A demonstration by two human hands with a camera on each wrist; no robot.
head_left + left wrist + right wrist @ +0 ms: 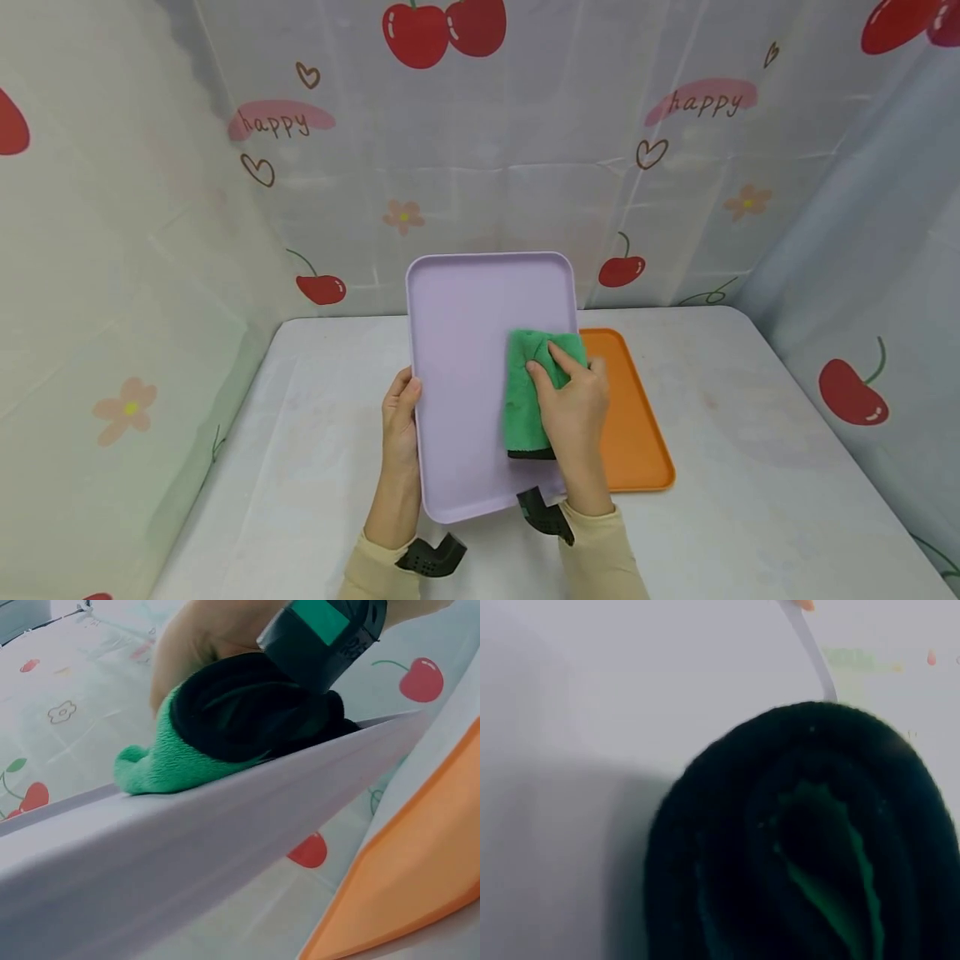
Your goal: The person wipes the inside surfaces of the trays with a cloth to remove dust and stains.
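A light purple tray [465, 333] is held up at a tilt in the head view, its inner face toward me. My left hand [401, 421] grips its left edge, thumb on the rim; the fingers behind are partly hidden. My right hand [577, 408] pinches a folded green cloth [525, 408] with a dark edge against the tray's right side. In the left wrist view the cloth [161, 765] lies on the tray's surface below the right hand [214, 637]. Its dark folded end [705, 825] fills much of the right wrist view.
An orange tray [637, 425] lies on the white table [750, 433], partly behind the purple one. Curtains [510, 200] printed with cherries and hearts surround the table at the back and sides. Dark wrist cameras [433, 557] sit on both wrists.
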